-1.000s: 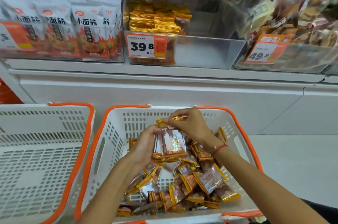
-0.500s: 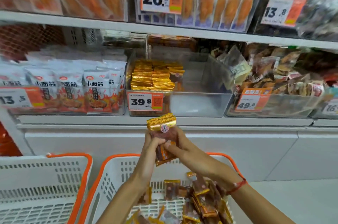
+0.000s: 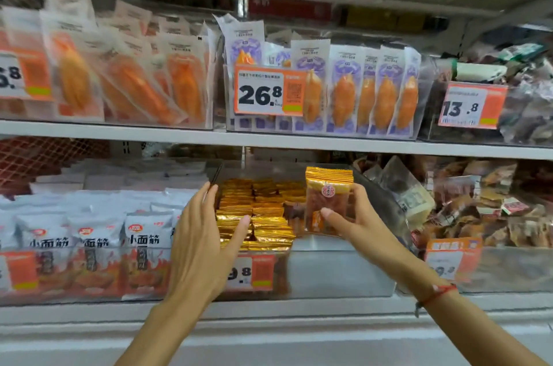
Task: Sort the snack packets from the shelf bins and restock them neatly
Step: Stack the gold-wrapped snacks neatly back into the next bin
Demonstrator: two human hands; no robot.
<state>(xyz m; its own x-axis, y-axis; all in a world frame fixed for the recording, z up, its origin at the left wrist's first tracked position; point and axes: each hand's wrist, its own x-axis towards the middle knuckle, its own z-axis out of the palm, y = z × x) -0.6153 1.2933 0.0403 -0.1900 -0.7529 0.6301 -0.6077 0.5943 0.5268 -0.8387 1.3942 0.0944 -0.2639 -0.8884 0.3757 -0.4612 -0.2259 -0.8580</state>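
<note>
right hand (image 3: 356, 220) pinches a stack of gold-topped packets (image 3: 328, 201) upright above the clear bin (image 3: 338, 270), likely to slot them in neatly; left hand (image 3: 203, 243), fingers spread, steadies the stacked rows (image 3: 257, 210).

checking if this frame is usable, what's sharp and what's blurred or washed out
Head view: the 26.8 price tag reads sharply; the lower tag behind the left hand is smeared, as are the frame edges. The gold packets in the right hand are fairly clear. The shelves bow from the wide lens.
</note>
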